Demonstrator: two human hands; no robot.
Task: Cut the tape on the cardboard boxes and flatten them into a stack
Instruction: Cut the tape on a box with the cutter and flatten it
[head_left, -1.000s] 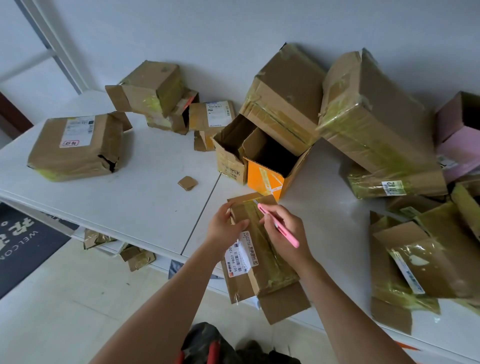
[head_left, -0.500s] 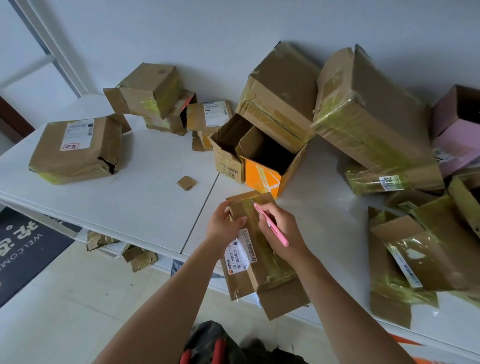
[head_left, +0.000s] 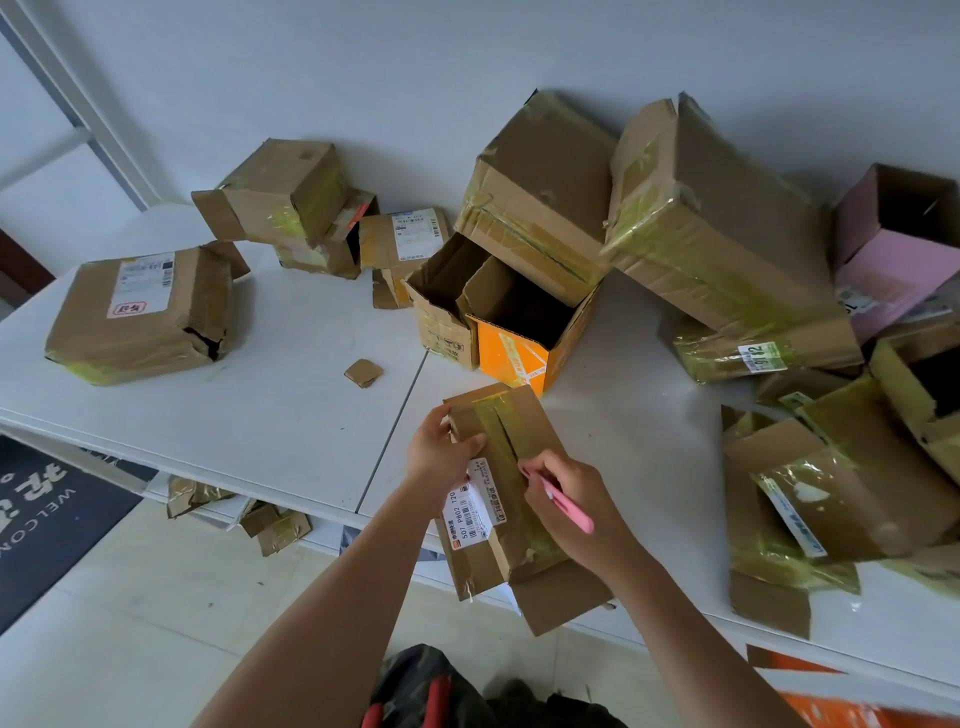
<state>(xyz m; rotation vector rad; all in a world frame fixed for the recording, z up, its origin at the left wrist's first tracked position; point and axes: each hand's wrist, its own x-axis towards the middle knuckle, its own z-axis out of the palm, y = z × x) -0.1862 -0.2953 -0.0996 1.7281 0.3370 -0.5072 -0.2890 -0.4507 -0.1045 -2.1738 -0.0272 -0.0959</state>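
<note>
Brown taped box (head_left: 501, 486) at bench (head_left: 270, 415) near edge | left hand (head_left: 435, 454) gripped its side | right hand (head_left: 569, 506) pinched pink cutter (head_left: 566, 512) mid-seam | step: slitting tape | next: finish seam, then flatten.

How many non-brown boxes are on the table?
2: an orange box mid-table, just behind the held box, and a pink box at the far right. Others may be hidden.

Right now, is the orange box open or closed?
Open. The orange box stands upright on the table, its top flaps apart, showing a dark inside.
</note>
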